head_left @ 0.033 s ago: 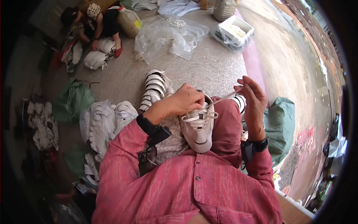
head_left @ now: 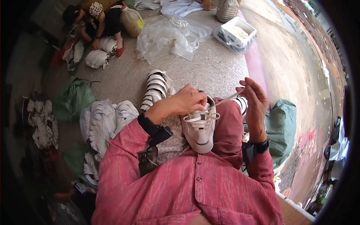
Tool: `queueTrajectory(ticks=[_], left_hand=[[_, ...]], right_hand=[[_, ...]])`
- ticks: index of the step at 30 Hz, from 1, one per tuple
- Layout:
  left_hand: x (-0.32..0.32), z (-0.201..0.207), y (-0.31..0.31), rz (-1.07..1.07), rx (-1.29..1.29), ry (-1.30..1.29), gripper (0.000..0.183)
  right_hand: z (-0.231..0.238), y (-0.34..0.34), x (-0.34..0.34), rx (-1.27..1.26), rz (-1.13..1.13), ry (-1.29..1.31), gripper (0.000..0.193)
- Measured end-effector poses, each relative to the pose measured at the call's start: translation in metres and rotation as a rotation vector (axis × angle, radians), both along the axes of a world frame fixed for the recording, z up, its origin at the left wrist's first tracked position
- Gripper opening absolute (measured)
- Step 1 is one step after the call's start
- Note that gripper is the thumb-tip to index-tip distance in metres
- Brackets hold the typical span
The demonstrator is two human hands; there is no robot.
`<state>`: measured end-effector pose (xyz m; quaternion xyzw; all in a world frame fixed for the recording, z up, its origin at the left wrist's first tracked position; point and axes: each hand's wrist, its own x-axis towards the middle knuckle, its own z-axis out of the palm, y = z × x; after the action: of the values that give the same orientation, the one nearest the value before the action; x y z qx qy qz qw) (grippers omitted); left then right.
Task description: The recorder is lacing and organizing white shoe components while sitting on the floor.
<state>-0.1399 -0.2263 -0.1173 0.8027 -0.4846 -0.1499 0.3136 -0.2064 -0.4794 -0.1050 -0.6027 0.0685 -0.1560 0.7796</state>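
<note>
A white sneaker (head_left: 198,133) rests on my lap, toe toward me, with its flat white lace partly threaded and a loop lying across the tongue. My left hand (head_left: 185,100) is closed at the top of the shoe, by the upper eyelets and collar; its fingertips are partly hidden. Off to the right, my raised right hand (head_left: 256,99) pinches one end of the shoelace (head_left: 225,99). That length runs taut in a slant from the shoe up to the fingers.
Rows of nested white shoe uppers (head_left: 155,88) stand beyond my left arm, with a bagged bundle (head_left: 103,125) beside them. Green sacks (head_left: 75,99) lie left and right. Farther off are a plastic sheet (head_left: 172,37), a white foam box (head_left: 240,32), a jug (head_left: 130,24) and another person (head_left: 101,28) handling shoes.
</note>
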Motion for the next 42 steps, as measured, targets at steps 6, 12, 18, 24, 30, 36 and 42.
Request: queueTrajectory(ticks=[6,12,18,24,30,36,42], left_hand=[[-0.003,0.01,0.006,0.163,0.093,0.372,0.03],[-0.009,0.008,0.004,-0.009,0.072,0.487,0.026],[-0.004,0.037,-0.002,-0.034,-0.09,0.514,0.023],[-0.005,0.06,-0.024,-0.22,-0.14,0.465,0.019],[-0.006,0.067,-0.034,-0.337,-0.22,0.413,0.014],[-0.012,0.072,0.013,-0.075,-0.275,0.473,0.019],[-0.034,0.048,0.076,0.364,-0.135,0.635,0.021]], right_hand=[[0.013,0.007,-0.002,0.045,0.088,-0.083,0.026],[0.024,0.006,0.009,-0.036,0.205,-0.165,0.027],[-0.009,-0.01,0.034,-0.967,-0.053,0.224,0.02],[-0.05,0.005,0.035,-0.804,0.698,-0.253,0.017],[-0.049,0.039,0.018,-0.396,0.898,-0.267,0.03],[-0.03,0.022,0.026,0.055,0.681,0.329,0.026],[-0.04,-0.013,0.017,0.157,0.443,0.397,0.037]])
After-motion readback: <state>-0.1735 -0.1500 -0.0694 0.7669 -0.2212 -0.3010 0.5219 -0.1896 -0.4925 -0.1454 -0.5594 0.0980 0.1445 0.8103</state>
